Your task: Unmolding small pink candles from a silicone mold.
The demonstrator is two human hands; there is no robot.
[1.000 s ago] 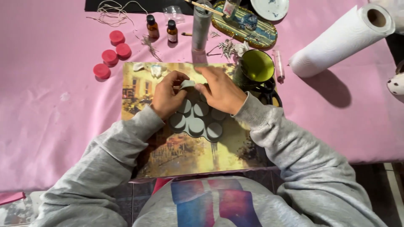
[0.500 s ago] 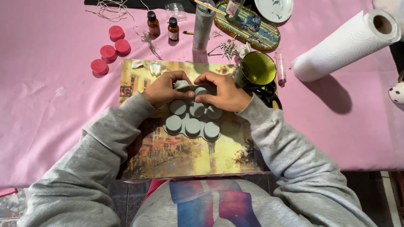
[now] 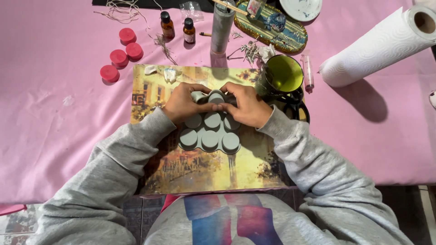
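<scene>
A grey flexible mould (image 3: 210, 132) with several round cups lies bottom-up on a yellow picture mat (image 3: 204, 168). My left hand (image 3: 184, 104) and my right hand (image 3: 245, 105) both grip its far edge, thumbs meeting at the middle. The fingers bend the far row of cups upward. The near rows of the mould stay flat on the mat. Both arms wear grey sleeves.
On the pink tablecloth (image 3: 59, 118): several red round pieces (image 3: 121, 55) at the far left, two brown dropper bottles (image 3: 178, 28), a grey tube (image 3: 221, 28), a green cup (image 3: 284, 76) by my right hand, a syringe (image 3: 308, 72), a paper towel roll (image 3: 379, 43), an ornate tray (image 3: 272, 25).
The mould now lies flatter on the mat with more cups showing. Both hands have shifted from its middle to the far edge and press there.
</scene>
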